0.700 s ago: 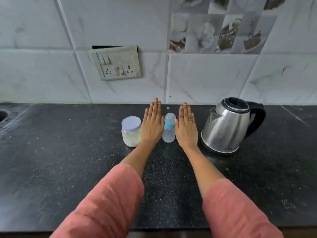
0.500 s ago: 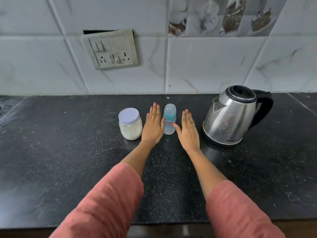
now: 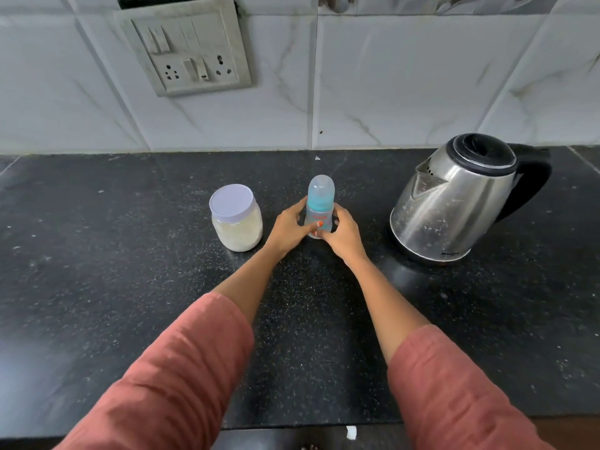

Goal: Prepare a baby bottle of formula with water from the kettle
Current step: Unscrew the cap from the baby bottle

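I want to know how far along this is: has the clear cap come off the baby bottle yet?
No, the clear domed cap sits on top of the baby bottle, which stands upright on the counter between both hands.

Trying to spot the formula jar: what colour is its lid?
Pale lavender lid on the formula jar, seen in the head view.

Count: 1 baby bottle [image 3: 320, 203] between the fingers, 1 powder jar [image 3: 236, 219] left of them, 1 kettle [image 3: 454, 196] to their right, 1 switch plate [image 3: 185, 47] above
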A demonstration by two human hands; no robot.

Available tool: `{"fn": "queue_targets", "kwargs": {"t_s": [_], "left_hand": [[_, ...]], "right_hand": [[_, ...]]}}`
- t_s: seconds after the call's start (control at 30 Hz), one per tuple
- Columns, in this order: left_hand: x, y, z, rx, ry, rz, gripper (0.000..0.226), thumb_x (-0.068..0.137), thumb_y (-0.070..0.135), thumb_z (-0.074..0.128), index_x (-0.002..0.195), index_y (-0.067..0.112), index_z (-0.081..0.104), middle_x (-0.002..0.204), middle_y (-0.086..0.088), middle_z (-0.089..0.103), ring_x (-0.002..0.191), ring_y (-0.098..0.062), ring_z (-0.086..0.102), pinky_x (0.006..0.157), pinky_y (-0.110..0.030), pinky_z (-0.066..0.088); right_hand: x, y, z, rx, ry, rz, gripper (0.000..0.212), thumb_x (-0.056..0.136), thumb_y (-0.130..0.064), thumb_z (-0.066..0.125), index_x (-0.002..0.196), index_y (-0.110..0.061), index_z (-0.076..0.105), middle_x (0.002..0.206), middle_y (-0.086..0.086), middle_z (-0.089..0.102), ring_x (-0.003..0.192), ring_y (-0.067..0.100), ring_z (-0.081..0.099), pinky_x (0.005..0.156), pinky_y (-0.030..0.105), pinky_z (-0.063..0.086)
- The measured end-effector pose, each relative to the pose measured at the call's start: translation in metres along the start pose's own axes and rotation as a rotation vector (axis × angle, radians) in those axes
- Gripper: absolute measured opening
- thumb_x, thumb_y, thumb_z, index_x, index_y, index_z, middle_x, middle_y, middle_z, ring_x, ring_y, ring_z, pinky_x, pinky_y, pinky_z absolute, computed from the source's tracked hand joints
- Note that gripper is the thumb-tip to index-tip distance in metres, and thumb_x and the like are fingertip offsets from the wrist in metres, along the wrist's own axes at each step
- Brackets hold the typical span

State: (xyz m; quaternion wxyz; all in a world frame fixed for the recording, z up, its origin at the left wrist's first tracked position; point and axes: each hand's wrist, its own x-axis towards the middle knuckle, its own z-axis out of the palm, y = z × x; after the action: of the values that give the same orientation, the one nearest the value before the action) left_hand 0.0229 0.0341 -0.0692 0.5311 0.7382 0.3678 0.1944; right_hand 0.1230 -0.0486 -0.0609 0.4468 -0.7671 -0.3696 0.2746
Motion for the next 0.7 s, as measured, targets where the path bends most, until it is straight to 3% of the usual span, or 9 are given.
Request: {"fn": "queue_targets", "kwargs": {"t_s": [0.2, 0.37, 0.53, 0.7], "left_hand": [[0.002, 0.002, 0.0, -0.113, 0.044, 0.01, 0.065, 0.076, 0.014, 0.074, 0.135, 0.01, 0.044, 0.133, -0.008, 0.055, 0.121, -0.018, 0.053, 0.105, -0.042, 0.041], [-0.014, 0.009, -0.004, -0.095, 0.05, 0.049, 0.064, 0.076, 0.012, 0.073, 0.133, 0.007, 0.044, 0.131, -0.009, 0.054, 0.117, -0.015, 0.053, 0.098, -0.026, 0.042], [-0.046, 0.013, -0.008, -0.047, 0.059, 0.067, 0.062, 0.075, 0.017, 0.075, 0.129, 0.009, 0.047, 0.127, -0.007, 0.057, 0.114, -0.015, 0.056, 0.096, -0.026, 0.046], [-0.091, 0.016, -0.003, -0.021, 0.067, 0.099, 0.057, 0.074, 0.015, 0.076, 0.124, 0.01, 0.049, 0.119, -0.004, 0.06, 0.104, -0.009, 0.057, 0.085, -0.016, 0.047]], "right_hand": [[-0.002, -0.004, -0.002, 0.039, 0.037, 0.006, 0.058, 0.079, -0.009, 0.068, 0.133, -0.008, 0.043, 0.136, 0.011, 0.05, 0.127, 0.023, 0.046, 0.104, 0.036, 0.037], [-0.015, -0.004, -0.007, 0.045, 0.014, -0.013, 0.06, 0.077, -0.009, 0.07, 0.132, -0.009, 0.044, 0.134, 0.011, 0.052, 0.125, 0.022, 0.049, 0.103, 0.035, 0.039], [-0.045, -0.006, -0.01, 0.031, -0.025, -0.055, 0.061, 0.076, -0.011, 0.071, 0.132, -0.01, 0.045, 0.133, 0.01, 0.053, 0.123, 0.021, 0.05, 0.102, 0.035, 0.04], [-0.089, -0.003, -0.011, 0.056, -0.024, -0.061, 0.063, 0.075, -0.011, 0.073, 0.132, -0.009, 0.046, 0.132, 0.011, 0.054, 0.122, 0.021, 0.052, 0.103, 0.038, 0.042]]}}
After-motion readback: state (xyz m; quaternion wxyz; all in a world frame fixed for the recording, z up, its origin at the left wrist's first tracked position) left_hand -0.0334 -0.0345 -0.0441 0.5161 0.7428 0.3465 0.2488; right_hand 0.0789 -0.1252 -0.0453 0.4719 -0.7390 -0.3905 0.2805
